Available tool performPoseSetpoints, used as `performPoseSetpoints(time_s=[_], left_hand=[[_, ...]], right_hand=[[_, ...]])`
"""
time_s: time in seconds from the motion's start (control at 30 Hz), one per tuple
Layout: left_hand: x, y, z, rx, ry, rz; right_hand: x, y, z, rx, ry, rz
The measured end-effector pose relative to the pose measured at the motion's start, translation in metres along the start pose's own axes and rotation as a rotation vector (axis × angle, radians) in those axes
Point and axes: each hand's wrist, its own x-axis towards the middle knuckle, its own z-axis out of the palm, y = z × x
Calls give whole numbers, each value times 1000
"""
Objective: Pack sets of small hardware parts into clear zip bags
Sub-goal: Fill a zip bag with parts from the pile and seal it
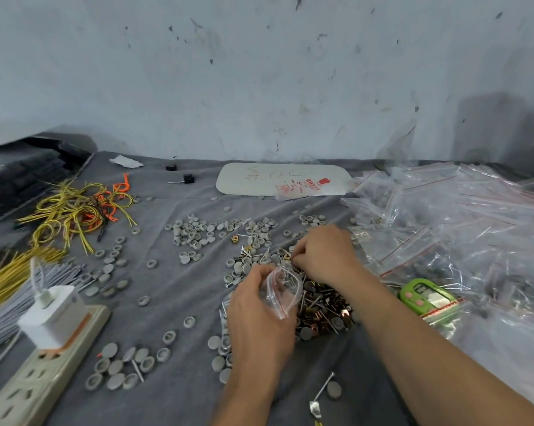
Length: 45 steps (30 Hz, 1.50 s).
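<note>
Head view: left fingers (256,276) around zip bag (285,287), right fingers (302,256) in pinch on nails (321,299); red print (293,186) beyond unreadable.

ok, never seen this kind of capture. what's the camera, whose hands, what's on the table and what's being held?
No machine here: one picture, from a wide-angle camera on a person's head, looking down at their bare hands. The left hand holds a small clear zip bag with nails inside. The right hand reaches into the pile of nails and metal parts, fingers curled; whether it holds one is hidden. On the grey cloth lie grey round caps, yellow wires, a power strip, a green device and a heap of clear zip bags.
</note>
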Motion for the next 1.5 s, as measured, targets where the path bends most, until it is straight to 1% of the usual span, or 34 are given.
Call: performPoseSetpoints(time_s=[0.07, 0.17, 0.23, 0.3, 0.37, 0.47, 0.6, 0.7, 0.8, 0.87, 0.97, 1.1, 1.17, 1.23, 1.3, 1.37, 1.43, 1.5], left_hand=[[0, 1, 0, -3, 7, 15], [-1, 1, -2, -19, 8, 16], [-1, 1, -2, -12, 2, 7], [-2, 2, -2, -3, -2, -2], [-1, 2, -3, -1, -7, -5], [-1, 4, -3, 12, -12, 2], [-1, 5, -3, 38, -18, -6], [-2, 5, -3, 41, -21, 12], [-3, 6, -3, 32, -22, 35], [-3, 7, -3, 24, -22, 36], [-4, 8, -3, 23, -30, 48], [-3, 8, -2, 11, -41, 36], [-4, 6, -1, 12, -44, 39], [-4, 5, -1, 11, -46, 41], [-4, 3, -1, 20, -46, 45], [-4, 4, -1, 29, -42, 51], [-4, 4, -1, 34, -39, 47], [-3, 4, -1, 30, -56, 37]], right_hand=[[6, -3, 5, -147, -43, -30], [10, -3, 5, -277, -81, -84], [11, -3, 2, -317, -59, -100], [10, -3, 1, -297, -64, -97], [7, -1, 1, -244, -92, -91], [-1, 7, -1, -69, -100, -25], [-15, 21, -6, 224, -11, 52], [-27, 30, -6, 446, 4, 93], [-41, 35, -6, 730, 8, 87], [-47, 36, -6, 831, 26, 73], [-53, 37, -9, 842, 61, 53], [-55, 43, -10, 659, 63, 27], [-55, 44, -8, 592, 80, 54], [-56, 43, -8, 580, 130, 91], [-58, 41, -11, 667, 178, 114], [-61, 39, -18, 813, 185, 80], [-66, 33, -28, 955, 154, -25], [-70, 24, -35, 955, 96, -175]])
